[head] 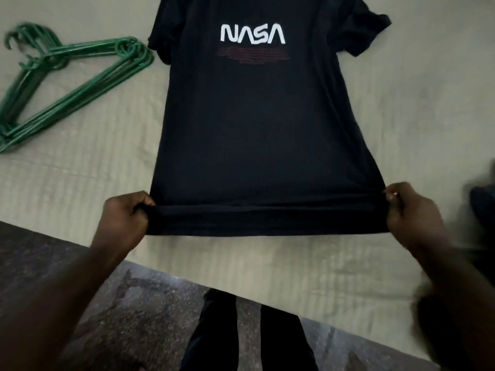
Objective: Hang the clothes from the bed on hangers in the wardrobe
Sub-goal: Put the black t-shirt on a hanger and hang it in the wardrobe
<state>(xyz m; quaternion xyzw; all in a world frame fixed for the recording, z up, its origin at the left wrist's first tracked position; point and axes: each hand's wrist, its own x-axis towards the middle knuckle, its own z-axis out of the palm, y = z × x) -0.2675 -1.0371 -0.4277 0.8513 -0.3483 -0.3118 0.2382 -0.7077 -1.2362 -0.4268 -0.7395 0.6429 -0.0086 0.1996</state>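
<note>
A black T-shirt [262, 129] with white NASA lettering lies spread flat on the bed [80, 178], its collar end pointing away from me. My left hand [123, 218] grips the bottom hem at its left corner. At the right corner of the hem, my right hand [412, 210] pinches the fabric. The hem is stretched straight between both hands. A stack of several green hangers [67, 81] lies on the bed to the left of the shirt.
The bed's near edge runs diagonally across the lower view, with patterned floor [120, 311] below it. My dark-trousered legs [246, 333] stand at the edge. A dark garment [482, 204] shows at the right border.
</note>
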